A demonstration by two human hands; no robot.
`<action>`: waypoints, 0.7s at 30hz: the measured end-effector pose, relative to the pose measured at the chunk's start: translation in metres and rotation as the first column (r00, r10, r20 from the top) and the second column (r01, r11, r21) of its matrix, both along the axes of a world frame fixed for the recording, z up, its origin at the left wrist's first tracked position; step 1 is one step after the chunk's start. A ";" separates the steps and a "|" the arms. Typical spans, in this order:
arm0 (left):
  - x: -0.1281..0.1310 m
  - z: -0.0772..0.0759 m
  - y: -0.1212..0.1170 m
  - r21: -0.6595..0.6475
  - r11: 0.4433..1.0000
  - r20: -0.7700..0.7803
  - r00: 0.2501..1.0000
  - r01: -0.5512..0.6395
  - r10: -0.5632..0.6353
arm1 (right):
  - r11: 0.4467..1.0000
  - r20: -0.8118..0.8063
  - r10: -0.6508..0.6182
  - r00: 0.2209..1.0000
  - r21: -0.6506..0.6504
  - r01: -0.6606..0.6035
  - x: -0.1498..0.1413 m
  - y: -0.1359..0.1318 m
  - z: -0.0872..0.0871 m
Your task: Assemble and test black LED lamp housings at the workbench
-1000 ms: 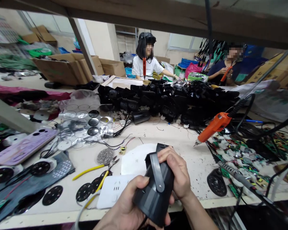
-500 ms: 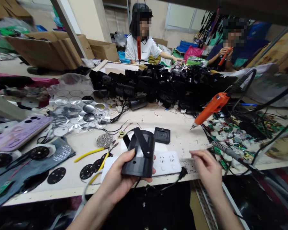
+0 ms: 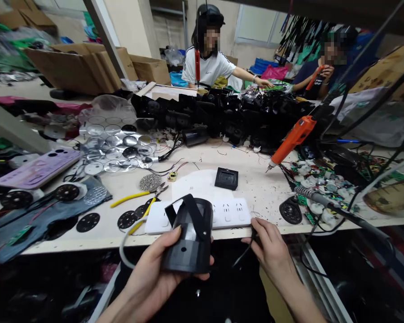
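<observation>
My left hand (image 3: pixel 156 262) is wrapped round a black cylindrical lamp housing (image 3: pixel 188 251), which has a flat U-shaped bracket (image 3: pixel 195 215) screwed to its side. The housing is held tilted over the table's front edge. My right hand (image 3: pixel 272 251) pinches a black plug (image 3: pixel 253 234), partly covered by the fingers, and a black cord runs down from it towards my lap. Just beyond the plug lies a white power strip (image 3: pixel 234 216) with several sockets, its middle hidden by the housing.
Yellow-handled cutters (image 3: pixel 131 198), black discs (image 3: pixel 88 222) and a phone (image 3: pixel 38 169) lie leftward. A black block (image 3: pixel 226 178) sits behind the strip. An orange electric screwdriver (image 3: pixel 292 140) hangs right, above a soldering iron (image 3: pixel 335 211) and circuit parts. Two co-workers sit opposite, behind piled black housings (image 3: pixel 222 114).
My right hand has come left and down and taken the plug, uncovering a round black piece on the table. My left hand has lowered the housing slightly towards me. A co-worker's arm reaches farther right.
</observation>
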State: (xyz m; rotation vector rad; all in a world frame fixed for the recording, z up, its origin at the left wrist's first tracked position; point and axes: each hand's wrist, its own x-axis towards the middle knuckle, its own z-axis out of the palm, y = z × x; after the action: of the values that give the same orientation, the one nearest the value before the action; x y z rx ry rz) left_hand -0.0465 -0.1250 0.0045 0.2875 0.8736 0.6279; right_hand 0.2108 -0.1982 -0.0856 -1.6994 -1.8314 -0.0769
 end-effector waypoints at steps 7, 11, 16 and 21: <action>-0.004 -0.002 -0.024 -0.062 0.989 0.011 0.991 0.137 -0.136 | 0.982 -0.295 -0.114 0.949 0.111 0.152 0.010 0.005 0.050; 0.019 -0.011 -0.032 -0.274 0.850 0.066 0.890 0.450 -0.451 | 0.944 -0.662 -0.147 0.735 0.128 0.304 0.005 0.013 0.096; 0.070 -0.034 -0.026 -0.427 0.596 0.216 0.717 0.679 -0.663 | 0.979 -0.531 -0.048 0.846 0.143 0.145 0.004 0.035 0.117; 0.125 -0.063 -0.034 -0.458 0.511 0.101 0.614 0.728 -0.783 | 0.987 -0.305 0.099 0.947 -0.089 -0.132 0.014 0.068 0.083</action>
State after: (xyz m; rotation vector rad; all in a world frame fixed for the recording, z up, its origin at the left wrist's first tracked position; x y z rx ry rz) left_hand 0.0782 -0.1592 -0.0584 0.2465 0.8781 -0.4521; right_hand 0.2251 -0.1306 -0.0029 -1.5721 -1.7246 0.3196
